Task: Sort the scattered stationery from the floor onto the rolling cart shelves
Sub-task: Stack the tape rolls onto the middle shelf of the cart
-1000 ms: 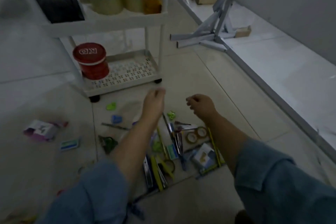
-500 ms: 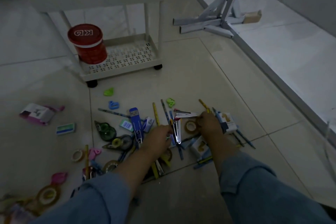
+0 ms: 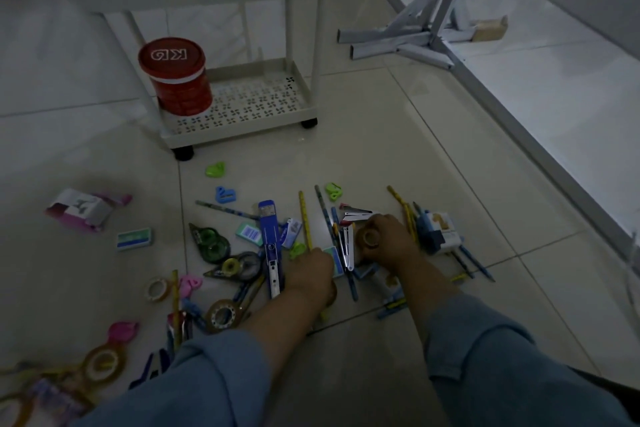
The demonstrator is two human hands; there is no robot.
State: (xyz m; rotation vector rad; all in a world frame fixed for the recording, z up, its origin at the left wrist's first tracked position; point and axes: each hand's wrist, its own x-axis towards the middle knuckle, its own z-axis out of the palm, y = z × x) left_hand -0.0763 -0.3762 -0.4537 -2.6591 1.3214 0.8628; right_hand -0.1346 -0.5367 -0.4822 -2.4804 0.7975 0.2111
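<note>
The tiled floor [image 3: 381, 135] fills most of the frame. The white rolling cart [image 3: 242, 130] stands in the upper left, with a red tub [image 3: 176, 80] on its lowest shelf. A grey metal stand [image 3: 408, 42] lies in the upper right. The scattered stationery [image 3: 247, 232] lies on the floor in the lower centre and lower left, below the cart. Among it are a blue stapler [image 3: 270, 239] and a pink box [image 3: 86, 208]. The right hand [image 3: 391, 243] is down in the pile, its fingers curled around a small tape roll [image 3: 370, 237]. The left hand [image 3: 308, 276] is just beside the stapler; I cannot tell if its fingers are apart or together.
</note>
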